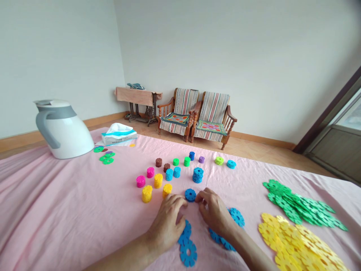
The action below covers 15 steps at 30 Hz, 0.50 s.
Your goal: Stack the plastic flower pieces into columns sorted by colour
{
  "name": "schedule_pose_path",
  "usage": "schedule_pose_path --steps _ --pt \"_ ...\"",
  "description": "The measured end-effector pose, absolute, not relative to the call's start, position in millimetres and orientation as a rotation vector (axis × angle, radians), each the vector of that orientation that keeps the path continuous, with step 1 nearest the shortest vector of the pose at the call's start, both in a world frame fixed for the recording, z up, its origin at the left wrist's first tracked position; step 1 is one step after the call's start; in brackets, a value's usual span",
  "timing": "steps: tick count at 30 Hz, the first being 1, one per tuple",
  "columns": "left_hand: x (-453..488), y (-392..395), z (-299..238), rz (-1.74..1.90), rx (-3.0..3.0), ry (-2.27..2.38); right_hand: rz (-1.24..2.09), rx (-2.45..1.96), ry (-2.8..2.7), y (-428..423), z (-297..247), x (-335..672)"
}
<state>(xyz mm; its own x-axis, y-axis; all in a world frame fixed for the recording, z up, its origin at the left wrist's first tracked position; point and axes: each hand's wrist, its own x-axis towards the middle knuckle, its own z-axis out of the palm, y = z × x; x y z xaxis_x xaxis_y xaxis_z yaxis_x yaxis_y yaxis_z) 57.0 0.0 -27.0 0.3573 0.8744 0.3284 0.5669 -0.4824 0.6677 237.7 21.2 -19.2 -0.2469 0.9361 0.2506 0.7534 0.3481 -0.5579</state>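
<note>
We see our left hand (169, 216) and right hand (214, 210), fingers curled, pinching a small blue flower-shaped plastic disc (190, 194) between their fingertips on the pink-clothed bench (70, 210).

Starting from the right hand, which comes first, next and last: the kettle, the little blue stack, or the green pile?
From the right hand:
1. Blue stack, right at its fingers, between both hands.
2. Green pile, off to the right on the pink cloth.
3. Kettle, far off at the back left.
</note>
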Motion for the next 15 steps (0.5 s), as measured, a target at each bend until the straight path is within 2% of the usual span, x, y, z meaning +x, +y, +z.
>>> schedule_pose_path --steps 11,15 --pt "59.5 -1.7 -22.8 0.849 2.259 1.270 0.380 -1.442 -2.040 36.1 -39.4 235.8" --pt "60.0 -2.9 -19.4 0.812 2.281 1.280 0.449 -1.476 -2.081 41.8 -34.5 231.6"
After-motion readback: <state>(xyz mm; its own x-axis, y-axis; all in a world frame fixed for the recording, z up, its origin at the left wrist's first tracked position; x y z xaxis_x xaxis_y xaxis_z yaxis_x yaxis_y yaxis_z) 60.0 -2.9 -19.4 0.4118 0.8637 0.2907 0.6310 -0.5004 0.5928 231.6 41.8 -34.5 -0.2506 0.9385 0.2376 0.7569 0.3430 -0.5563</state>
